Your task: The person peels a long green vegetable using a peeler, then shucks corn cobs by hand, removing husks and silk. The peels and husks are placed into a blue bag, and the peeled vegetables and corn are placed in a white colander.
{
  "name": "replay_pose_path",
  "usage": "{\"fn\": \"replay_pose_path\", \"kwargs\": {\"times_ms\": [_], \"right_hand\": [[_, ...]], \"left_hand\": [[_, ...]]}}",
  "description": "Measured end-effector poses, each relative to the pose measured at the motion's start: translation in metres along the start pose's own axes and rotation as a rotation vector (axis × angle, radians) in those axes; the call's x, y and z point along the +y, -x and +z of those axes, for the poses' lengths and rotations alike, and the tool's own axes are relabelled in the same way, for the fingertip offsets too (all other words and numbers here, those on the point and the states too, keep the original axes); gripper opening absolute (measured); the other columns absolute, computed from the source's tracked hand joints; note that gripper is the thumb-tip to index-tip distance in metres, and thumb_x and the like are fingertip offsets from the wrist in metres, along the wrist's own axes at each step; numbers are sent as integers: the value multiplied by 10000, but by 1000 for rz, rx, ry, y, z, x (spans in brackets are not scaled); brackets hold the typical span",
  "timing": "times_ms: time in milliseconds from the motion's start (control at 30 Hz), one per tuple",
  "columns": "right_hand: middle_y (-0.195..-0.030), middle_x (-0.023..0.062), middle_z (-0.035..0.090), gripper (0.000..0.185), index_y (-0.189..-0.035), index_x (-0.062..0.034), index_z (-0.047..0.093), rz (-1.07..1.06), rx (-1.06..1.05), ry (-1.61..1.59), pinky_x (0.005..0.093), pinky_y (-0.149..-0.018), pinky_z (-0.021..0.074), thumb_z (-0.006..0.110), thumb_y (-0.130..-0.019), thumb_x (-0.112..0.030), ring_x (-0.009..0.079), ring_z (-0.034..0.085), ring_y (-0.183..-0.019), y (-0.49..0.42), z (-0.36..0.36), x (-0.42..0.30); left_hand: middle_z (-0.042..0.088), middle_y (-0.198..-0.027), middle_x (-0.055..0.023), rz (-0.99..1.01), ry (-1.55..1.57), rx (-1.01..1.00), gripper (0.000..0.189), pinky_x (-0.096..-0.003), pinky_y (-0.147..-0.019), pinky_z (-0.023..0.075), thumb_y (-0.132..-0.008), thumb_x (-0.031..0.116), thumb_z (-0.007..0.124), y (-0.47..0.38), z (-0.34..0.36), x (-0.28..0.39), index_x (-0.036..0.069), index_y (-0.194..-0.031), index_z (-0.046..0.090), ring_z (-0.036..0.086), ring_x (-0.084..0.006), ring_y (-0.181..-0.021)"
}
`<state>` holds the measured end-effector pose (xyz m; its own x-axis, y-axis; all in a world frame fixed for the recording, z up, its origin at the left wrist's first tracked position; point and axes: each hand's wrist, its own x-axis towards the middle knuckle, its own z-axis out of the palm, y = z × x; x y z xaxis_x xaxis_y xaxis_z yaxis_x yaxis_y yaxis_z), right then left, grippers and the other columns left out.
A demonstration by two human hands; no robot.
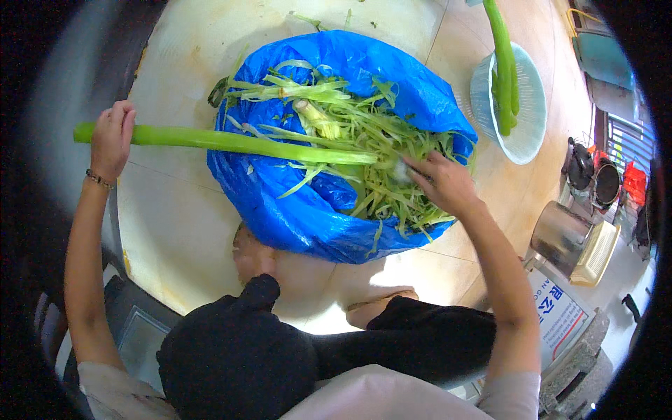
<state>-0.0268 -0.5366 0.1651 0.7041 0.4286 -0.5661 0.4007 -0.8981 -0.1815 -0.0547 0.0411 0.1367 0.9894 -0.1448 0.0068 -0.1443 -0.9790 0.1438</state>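
My left hand (113, 135) grips a long peeled green stalk (236, 146) near its left end. The stalk reaches across an open blue plastic bag (294, 220) on the floor. Inside the bag lie many pale green peelings (383, 131) and a short thick stalk piece (317, 119). My right hand (443, 181) is over the bag's right part, just beyond the stalk's right end. Its fingers are closed around a small tool with a blurred, shiny part; its exact kind cannot be told.
A light blue plastic basket (534, 126) at the upper right holds several green stalks (505, 79). Farther right stand a metal pot (560, 236) with a cream plastic basket (596, 254) against it, pans (607, 181), and a box bearing writing (559, 320). My feet rest below the bag.
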Motion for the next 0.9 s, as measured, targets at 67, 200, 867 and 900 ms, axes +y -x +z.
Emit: {"fn": "replay_pose_path", "kwargs": {"times_ms": [67, 200, 867, 900], "right_hand": [[-857, 101, 576, 366, -1258, -260, 598, 15, 98, -77, 413, -639, 513, 593, -893, -271, 299, 624, -761, 25, -11, 15], [-843, 84, 563, 401, -1252, -236, 612, -208, 289, -250, 391, -641, 495, 653, -855, -195, 270, 598, -731, 16, -9, -11], [-858, 96, 564, 364, -1228, -243, 631, -376, 307, -487, 393, -656, 480, 651, -865, -247, 286, 597, -760, -51, 14, -78], [-854, 97, 562, 370, -1228, -243, 632, -260, 237, -447, 390, -661, 483, 659, -859, -245, 287, 596, -762, -44, 15, -67]], "left_hand": [[607, -966, -153, 3, 3, 90, 156, -408, -784, 452, -969, 141, 484, 1, 5, -3, 28, -1054, 551, 561, -340, -904], [608, -921, -147, 36, 19, 143, 126, -407, -765, 451, -960, 139, 504, 5, 12, -4, 48, -1034, 551, 556, -342, -896], [605, -913, -130, 98, 9, 225, 118, -407, -778, 440, -956, 118, 505, 6, 8, 3, 26, -1009, 554, 550, -323, -884], [604, -914, -131, 73, 20, 221, 119, -406, -782, 438, -957, 119, 503, 7, 9, 2, 26, -1012, 553, 548, -324, -888]]}}
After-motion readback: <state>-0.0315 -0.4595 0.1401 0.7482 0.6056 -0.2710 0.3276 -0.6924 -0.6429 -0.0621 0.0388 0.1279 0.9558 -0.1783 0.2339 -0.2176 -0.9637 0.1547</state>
